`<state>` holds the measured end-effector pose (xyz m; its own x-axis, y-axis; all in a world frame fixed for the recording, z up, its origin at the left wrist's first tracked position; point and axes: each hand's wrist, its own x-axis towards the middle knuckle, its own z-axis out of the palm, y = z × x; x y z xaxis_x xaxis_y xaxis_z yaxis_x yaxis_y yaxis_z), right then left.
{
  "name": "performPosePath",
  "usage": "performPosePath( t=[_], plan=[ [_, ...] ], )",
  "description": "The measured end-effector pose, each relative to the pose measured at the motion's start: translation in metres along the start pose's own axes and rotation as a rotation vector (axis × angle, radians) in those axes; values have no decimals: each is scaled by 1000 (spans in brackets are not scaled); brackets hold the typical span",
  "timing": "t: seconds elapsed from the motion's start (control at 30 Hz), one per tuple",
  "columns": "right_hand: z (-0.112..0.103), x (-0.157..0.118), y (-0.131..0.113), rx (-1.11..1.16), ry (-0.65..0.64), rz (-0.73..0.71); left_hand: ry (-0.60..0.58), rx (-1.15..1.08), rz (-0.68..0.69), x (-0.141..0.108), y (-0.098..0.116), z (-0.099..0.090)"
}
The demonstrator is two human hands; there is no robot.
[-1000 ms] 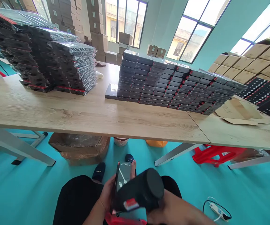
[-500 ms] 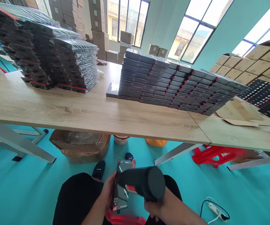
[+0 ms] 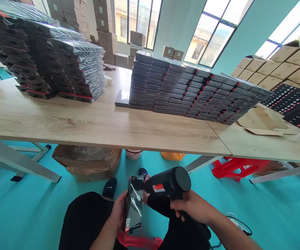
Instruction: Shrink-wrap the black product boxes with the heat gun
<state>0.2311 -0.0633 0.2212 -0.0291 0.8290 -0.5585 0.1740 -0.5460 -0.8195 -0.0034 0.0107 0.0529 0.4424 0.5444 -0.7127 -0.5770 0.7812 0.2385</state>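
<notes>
Low over my lap, my left hand [image 3: 120, 210] grips the left edge of a slim black cable box [image 3: 134, 205] with a picture of white plugs on its front. My right hand [image 3: 188, 205] is wrapped round the handle of a black heat gun [image 3: 168, 182], shaped like a hair dryer with a red and white label. Its nozzle points left at the upper right side of the box, with little or no gap that I can make out. The handle is partly hidden by my fingers.
Ahead runs a wooden table [image 3: 92, 126] with a stack of dark boxes [image 3: 160, 83] and film-wrapped black packs [image 3: 69, 69]. Beneath it stand a carton [image 3: 87, 163] and a red stool [image 3: 238, 168]. A power strip [image 3: 239, 225] lies on the floor at right.
The heat gun has swung right and up, away from across the box, so the box front shows more fully. My left hand still holds the box in nearly the same place.
</notes>
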Motion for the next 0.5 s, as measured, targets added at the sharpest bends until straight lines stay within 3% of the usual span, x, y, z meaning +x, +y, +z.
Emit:
performPosePath(
  t=[0.17, 0.37, 0.5],
  plan=[
    [11, -30, 26, -22, -202, 207, -2, -33, 19, 8, 2, -4],
    [23, -36, 55, 219, -33, 248, -51, -14, 5, 15, 9, -13],
    [36, -36, 58, 411, -105, 242, 103, -141, 153, 25, 18, -20]
  ],
)
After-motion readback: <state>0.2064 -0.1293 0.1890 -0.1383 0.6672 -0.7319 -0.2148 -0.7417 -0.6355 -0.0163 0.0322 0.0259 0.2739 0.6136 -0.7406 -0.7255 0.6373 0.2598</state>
